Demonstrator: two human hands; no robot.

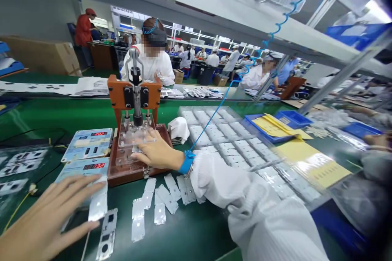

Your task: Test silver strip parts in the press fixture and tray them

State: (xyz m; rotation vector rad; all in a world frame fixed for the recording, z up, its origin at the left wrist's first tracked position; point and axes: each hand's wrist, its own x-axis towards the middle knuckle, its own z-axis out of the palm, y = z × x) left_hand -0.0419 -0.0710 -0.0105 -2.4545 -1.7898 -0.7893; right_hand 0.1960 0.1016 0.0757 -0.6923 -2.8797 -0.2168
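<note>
My right hand (161, 151) reaches into the bed of an orange hand press (134, 98). Its fingers lie at the clear fixture block (127, 136), the thumb a little apart from them. A pale edge shows between thumb and fingers, but I cannot make out what it belongs to. My left hand (58, 208) hovers slightly blurred at the lower left, fingers spread. Beside its fingertips is a thin whitish plate (98, 203); whether they touch is unclear. Below that lies a plate with black cutouts (107, 234). Several thin silvery plates (165, 197) are scattered before the press.
Two blue boxes with red digits (88, 142) stand left of the press. A clear compartment tray (232, 140) full of plates fills the right side, near yellow sheets (309, 159) and a blue bin (292, 119). A blue coiled cord (219, 108) runs to my right wristband. A co-worker (150, 57) sits opposite.
</note>
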